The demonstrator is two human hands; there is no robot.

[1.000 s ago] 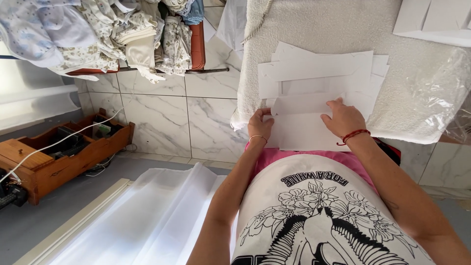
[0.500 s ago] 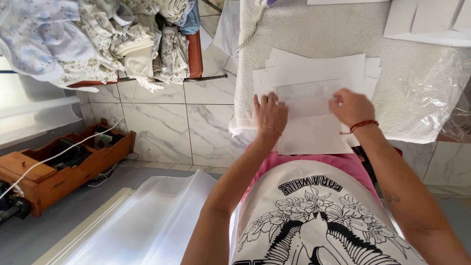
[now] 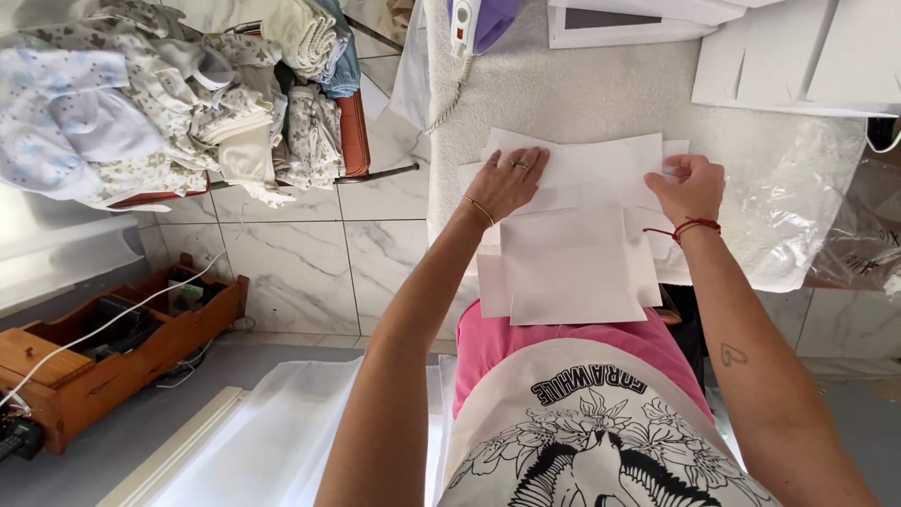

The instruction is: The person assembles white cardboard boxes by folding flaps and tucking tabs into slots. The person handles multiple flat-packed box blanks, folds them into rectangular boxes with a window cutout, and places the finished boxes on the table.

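Note:
A loose stack of white paper sheets lies on a padded grey-white ironing surface in front of me, its near edge hanging over my pink waistband. My left hand rests flat with spread fingers on the stack's upper left part. My right hand, a red cord at its wrist, pinches the right edge of the upper sheets with curled fingers.
An iron with a purple body stands at the far edge. More white sheets lie at the upper right, beside clear plastic film. A heap of folded baby clothes fills a chair at left. A wooden box sits on the floor.
Both hands have slid farther up the paper stack, away from my body. The head view has shifted, bringing the iron into sight.

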